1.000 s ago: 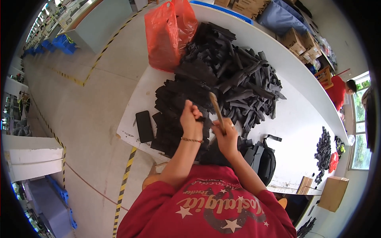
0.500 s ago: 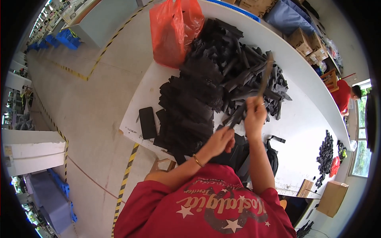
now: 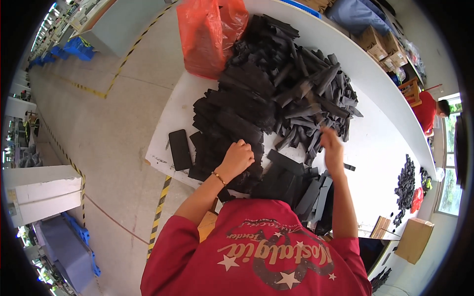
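Observation:
My left hand (image 3: 238,158) is closed, fingers curled, over the near part of a layered pile of flat black pieces (image 3: 229,116). Whether a piece is pinched in its fingers is hidden. My right hand (image 3: 332,145), smeared by motion, grips a thin brown stick-like tool (image 3: 312,101); its far end is too blurred to make out. That tool passes over a loose heap of black strips (image 3: 326,81) on the right. Between my hands and my body lie more flat dark pieces (image 3: 284,182), with greyish strips (image 3: 316,195) beside my right forearm.
A black phone (image 3: 180,150) lies at the left edge of the white table (image 3: 165,116). The red plastic bag (image 3: 205,42) stands at its far left corner. Another black heap (image 3: 406,187) and a cardboard box (image 3: 414,240) are at the right. A person in red (image 3: 425,111) is farther off.
My left hand has moved left, from near the right hand onto the layered pile. The right hand has shifted slightly right and nearer, with the tool swinging left.

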A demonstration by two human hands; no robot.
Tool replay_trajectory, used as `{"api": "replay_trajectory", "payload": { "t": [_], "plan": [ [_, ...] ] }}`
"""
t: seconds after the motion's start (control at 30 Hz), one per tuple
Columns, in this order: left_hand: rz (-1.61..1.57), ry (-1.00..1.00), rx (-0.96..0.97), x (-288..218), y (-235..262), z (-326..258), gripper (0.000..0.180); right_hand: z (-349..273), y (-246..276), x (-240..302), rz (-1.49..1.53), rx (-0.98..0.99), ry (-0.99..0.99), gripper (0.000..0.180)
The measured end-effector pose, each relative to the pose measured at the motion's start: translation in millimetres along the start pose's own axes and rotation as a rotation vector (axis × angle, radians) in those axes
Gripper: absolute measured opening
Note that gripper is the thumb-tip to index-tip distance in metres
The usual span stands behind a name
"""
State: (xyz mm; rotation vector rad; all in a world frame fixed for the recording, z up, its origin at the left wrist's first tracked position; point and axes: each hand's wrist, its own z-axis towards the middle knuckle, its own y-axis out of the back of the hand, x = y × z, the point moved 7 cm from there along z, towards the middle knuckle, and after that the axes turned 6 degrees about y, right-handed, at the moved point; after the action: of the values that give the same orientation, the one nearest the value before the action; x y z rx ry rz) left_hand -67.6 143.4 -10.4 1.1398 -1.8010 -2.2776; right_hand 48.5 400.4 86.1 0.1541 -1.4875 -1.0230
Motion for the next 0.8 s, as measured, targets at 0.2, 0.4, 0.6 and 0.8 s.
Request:
{"api": "replay_trajectory", "payload": {
  "t": [0.2,0.4,0.6,0.8],
  "plan": [
    [-0.522,0.153,0.078,19.8,23.7,14.4,0.012,-74.5,-7.9,15.2,-0.38,0.345,0.124,0.022],
    [-0.6,0.223,0.132,22.4,31.3,18.9,0.012,-86.4,-14.3,21.1,-0.387,0.382,0.249,0.023],
    [-0.481,-0.024,0.029,-23.5,42.1,23.5,0.008,-81.1,-66.6,31.6,-0.23,0.469,0.272,0.031],
    [-0.229,0.014,-0.846,-78.5,136.2,-8.9,0.042,-86.5,-123.0,31.5,0.499,0.488,-0.211,0.022]
  ]
}}
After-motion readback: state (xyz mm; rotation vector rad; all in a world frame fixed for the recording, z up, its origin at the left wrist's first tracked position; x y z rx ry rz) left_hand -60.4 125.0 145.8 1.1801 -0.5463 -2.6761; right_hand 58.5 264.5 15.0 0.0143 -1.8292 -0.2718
